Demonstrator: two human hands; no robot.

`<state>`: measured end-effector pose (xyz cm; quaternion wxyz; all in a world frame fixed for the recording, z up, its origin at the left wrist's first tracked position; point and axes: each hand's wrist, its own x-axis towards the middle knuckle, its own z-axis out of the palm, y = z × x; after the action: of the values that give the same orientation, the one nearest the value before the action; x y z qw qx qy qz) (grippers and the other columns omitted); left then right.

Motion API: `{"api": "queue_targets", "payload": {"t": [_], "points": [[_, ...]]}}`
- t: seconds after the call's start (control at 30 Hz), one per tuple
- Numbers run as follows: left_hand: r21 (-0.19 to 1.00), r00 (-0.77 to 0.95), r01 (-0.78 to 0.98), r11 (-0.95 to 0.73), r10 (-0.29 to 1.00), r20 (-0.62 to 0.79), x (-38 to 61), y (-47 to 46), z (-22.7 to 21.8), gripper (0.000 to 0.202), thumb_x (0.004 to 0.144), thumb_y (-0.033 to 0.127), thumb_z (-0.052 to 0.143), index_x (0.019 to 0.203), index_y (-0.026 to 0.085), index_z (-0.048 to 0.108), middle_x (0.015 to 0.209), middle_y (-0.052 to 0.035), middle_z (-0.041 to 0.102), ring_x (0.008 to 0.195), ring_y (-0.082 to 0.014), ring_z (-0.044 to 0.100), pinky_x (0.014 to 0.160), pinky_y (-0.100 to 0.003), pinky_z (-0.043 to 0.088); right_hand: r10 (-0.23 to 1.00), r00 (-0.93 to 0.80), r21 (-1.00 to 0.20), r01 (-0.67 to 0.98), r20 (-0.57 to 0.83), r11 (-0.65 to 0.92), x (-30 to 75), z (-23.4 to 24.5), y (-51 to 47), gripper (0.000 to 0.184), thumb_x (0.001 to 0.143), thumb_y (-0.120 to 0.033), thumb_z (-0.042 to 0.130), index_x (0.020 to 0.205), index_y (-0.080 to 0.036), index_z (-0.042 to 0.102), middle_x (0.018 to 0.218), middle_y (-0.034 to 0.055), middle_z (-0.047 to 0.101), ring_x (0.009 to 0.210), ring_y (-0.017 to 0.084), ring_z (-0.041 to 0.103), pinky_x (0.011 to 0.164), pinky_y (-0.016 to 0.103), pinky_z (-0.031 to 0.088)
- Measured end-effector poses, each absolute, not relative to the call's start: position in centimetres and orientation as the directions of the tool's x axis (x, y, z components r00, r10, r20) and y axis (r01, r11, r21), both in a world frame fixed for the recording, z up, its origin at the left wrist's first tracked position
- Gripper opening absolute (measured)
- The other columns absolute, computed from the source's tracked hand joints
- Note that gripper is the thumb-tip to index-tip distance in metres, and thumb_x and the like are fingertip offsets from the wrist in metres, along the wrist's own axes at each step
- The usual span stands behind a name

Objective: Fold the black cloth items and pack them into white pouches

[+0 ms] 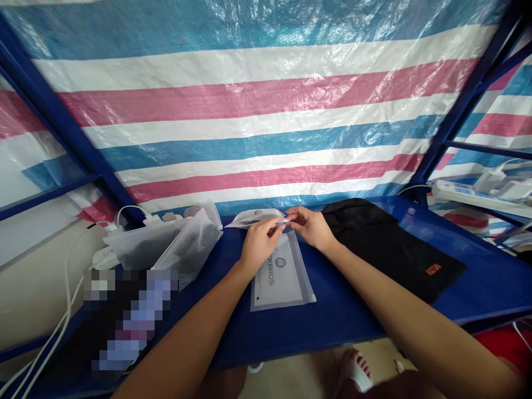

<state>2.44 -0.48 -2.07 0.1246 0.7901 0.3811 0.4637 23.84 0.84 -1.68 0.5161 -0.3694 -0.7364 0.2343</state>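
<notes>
My left hand (262,239) and my right hand (312,226) meet over the middle of the blue table, fingertips pinched together. Between them is a small pale piece (283,221); it is too small to name, and the fingers cover part of it. Just below lies a translucent zip bag (286,271), flat, with a round logo, dark lettering and a white slider at its lower right corner. Its upper end runs under my hands, and I cannot tell whether they touch it. Another whitish plastic bag (254,218) lies right behind my fingers.
Black cloth (374,249) with orange lettering lies on the right of the blue table (332,327). Several translucent bags (193,244) stand at left, near white chargers and cables (68,277). A power strip (469,195) is far right. Blue posts (451,111) frame a striped sheet (266,100).
</notes>
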Motion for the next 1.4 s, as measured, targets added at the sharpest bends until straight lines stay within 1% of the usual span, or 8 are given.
{"api": "queue_targets", "payload": {"t": [0.3, 0.47, 0.63, 0.83, 1.03, 1.2, 1.3, 1.4], "points": [[0.49, 0.346, 0.505, -0.711, 0.686, 0.64, 1.7, -0.5, -1.0, 0.021, 0.108, 0.026, 0.066, 0.118, 0.027, 0.084, 0.093, -0.0025, 0.082, 0.083, -0.0193, 0.076, 0.079, -0.032, 0.057, 0.769, -0.234, -0.662, 0.4, 0.595, 0.634, 24.2, -1.1, 0.3, 0.02, 0.095, -0.02, 0.076, 0.115, -0.025, 0.076, 0.102, 0.0027, 0.088, 0.095, 0.024, 0.084, 0.091, 0.038, 0.065], [0.446, 0.241, 0.636, -0.629, 0.712, 0.66, 0.7, 0.1, -0.4, 0.02, 0.107, 0.028, 0.067, 0.114, 0.029, 0.086, 0.1, -0.0025, 0.083, 0.088, -0.0213, 0.076, 0.08, -0.033, 0.056, 0.754, -0.065, -0.589, 0.582, 0.654, 0.561, 25.5, -0.6, 1.2, 0.014, 0.092, -0.023, 0.081, 0.106, -0.024, 0.079, 0.097, 0.0043, 0.087, 0.098, 0.027, 0.077, 0.087, 0.04, 0.062], [0.429, 0.129, 0.732, -0.53, 0.725, 0.676, -0.7, 0.6, -0.2, 0.024, 0.108, 0.034, 0.065, 0.113, 0.028, 0.087, 0.087, -0.0045, 0.079, 0.073, -0.0212, 0.07, 0.073, -0.033, 0.05, 0.725, 0.133, -0.601, 0.669, 0.676, 0.437, 27.8, -0.6, 2.0, 0.018, 0.093, -0.024, 0.076, 0.112, -0.023, 0.078, 0.099, 0.0076, 0.086, 0.1, 0.031, 0.071, 0.092, 0.046, 0.059], [0.474, 0.069, 0.692, -0.544, 0.704, 0.707, -1.4, 1.3, -0.8, 0.025, 0.108, 0.037, 0.063, 0.112, 0.026, 0.085, 0.099, -0.0073, 0.082, 0.084, -0.0236, 0.074, 0.083, -0.035, 0.055, 0.724, 0.17, -0.609, 0.683, 0.669, 0.403, 28.9, -0.9, 2.2, 0.022, 0.095, -0.026, 0.072, 0.116, -0.023, 0.077, 0.1, 0.0091, 0.084, 0.103, 0.034, 0.065, 0.094, 0.049, 0.057], [0.596, 0.012, 0.565, -0.57, 0.728, 0.685, -1.5, 2.0, -1.5, 0.025, 0.109, 0.042, 0.06, 0.113, 0.024, 0.078, 0.094, -0.0046, 0.079, 0.076, -0.0201, 0.075, 0.073, -0.03, 0.058, 0.669, -0.059, -0.455, 0.689, 0.741, 0.564, 28.6, -0.5, 1.6, 0.03, 0.099, -0.023, 0.063, 0.123, -0.023, 0.081, 0.105, 0.0116, 0.077, 0.107, 0.035, 0.062, 0.102, 0.055, 0.055], [0.596, 0.091, 0.5, -0.628, 0.722, 0.685, -0.5, 1.5, -1.3, 0.02, 0.111, 0.036, 0.056, 0.114, 0.024, 0.07, 0.099, -0.0036, 0.078, 0.078, -0.0166, 0.076, 0.078, -0.028, 0.06, 0.638, -0.318, -0.412, 0.55, 0.701, 0.727, 27.0, -0.6, 0.7, 0.031, 0.105, -0.037, 0.065, 0.13, -0.027, 0.082, 0.144, 0.0139, 0.064, 0.137, 0.034, 0.06, 0.119, 0.056, 0.051], [0.592, 0.117, 0.474, -0.652, 0.713, 0.691, -0.1, 1.4, -1.3, 0.018, 0.111, 0.036, 0.056, 0.115, 0.024, 0.068, 0.108, -0.0058, 0.079, 0.088, -0.0182, 0.078, 0.084, -0.031, 0.063, 0.669, -0.309, -0.437, 0.563, 0.676, 0.701, 26.5, -1.0, 1.1, 0.033, 0.106, -0.038, 0.064, 0.133, -0.028, 0.081, 0.154, 0.0135, 0.063, 0.145, 0.035, 0.059, 0.125, 0.058, 0.046], [0.589, 0.12, 0.468, -0.658, 0.708, 0.696, 0.0, 1.8, -1.7, 0.017, 0.109, 0.035, 0.06, 0.12, 0.023, 0.065, 0.111, -0.0078, 0.078, 0.1, -0.021, 0.078, 0.09, -0.035, 0.063, 0.737, -0.165, -0.56, 0.55, 0.655, 0.62, 26.7, -1.3, 2.0, 0.034, 0.101, -0.035, 0.068, 0.132, -0.025, 0.08, 0.141, 0.0136, 0.073, 0.132, 0.034, 0.069, 0.121, 0.057, 0.051]]}}
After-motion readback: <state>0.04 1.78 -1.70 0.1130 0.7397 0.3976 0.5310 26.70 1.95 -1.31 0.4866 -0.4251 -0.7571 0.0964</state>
